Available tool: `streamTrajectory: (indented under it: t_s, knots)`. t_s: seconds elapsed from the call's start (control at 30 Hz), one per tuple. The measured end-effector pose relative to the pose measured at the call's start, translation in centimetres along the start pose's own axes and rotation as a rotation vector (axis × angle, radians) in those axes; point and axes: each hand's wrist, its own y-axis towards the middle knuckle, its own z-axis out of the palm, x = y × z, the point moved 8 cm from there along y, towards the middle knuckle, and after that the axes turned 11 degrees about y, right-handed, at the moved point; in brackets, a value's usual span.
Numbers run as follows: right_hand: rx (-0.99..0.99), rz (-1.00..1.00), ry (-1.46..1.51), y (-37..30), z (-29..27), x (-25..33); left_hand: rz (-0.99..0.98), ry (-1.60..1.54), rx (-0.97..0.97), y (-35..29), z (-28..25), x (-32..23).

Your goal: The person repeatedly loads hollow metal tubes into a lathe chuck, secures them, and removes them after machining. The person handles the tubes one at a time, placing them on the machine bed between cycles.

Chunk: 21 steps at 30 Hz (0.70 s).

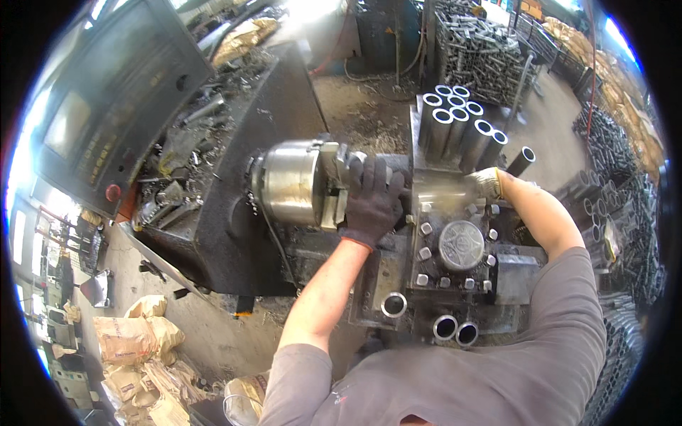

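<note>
My left hand (373, 202), in a dark glove with an orange cuff, curls over a shiny metal piece (359, 156) at the jaws of a lathe chuck (291, 183). Most of that piece is hidden under the fingers. Beyond the square tool post (462, 245) with its several bolts, my right hand (487, 183) reaches inward from the right. Only a pale glove cuff shows clearly there; its fingers are smeared and hidden beside a blurred, shiny surface (440, 192).
Several steel tubes (455, 117) stand upright behind the tool post. One tube (393, 304) and a pair (455, 330) stand on the near side. Metal chips (177, 153) heap up left of the chuck. A wire crate (479, 53) of metal parts stands at the back; paper sacks (135, 341) lie lower left.
</note>
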Motion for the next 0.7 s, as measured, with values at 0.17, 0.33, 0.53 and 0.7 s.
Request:
streamTrajectory:
  t_s: [0.17,0.33,0.53,0.7]
  knots:
    - [-0.637,-0.369,-0.514,-5.7,0.5,1.0,0.0,-0.166,0.141,-0.6,-2.0,0.9]
    - [-0.84,-0.11,-0.241,-10.7,0.3,5.8,-0.195,-0.767,0.135,-6.2,-11.9,2.3]
    - [-0.842,-0.209,0.013,-11.5,-3.0,15.4,-0.428,-0.87,0.702,-16.0,-9.8,-5.2]
    - [-0.692,-0.653,-0.154,-15.0,0.8,28.9,-0.841,-1.032,0.933,-15.3,-7.0,-3.1]
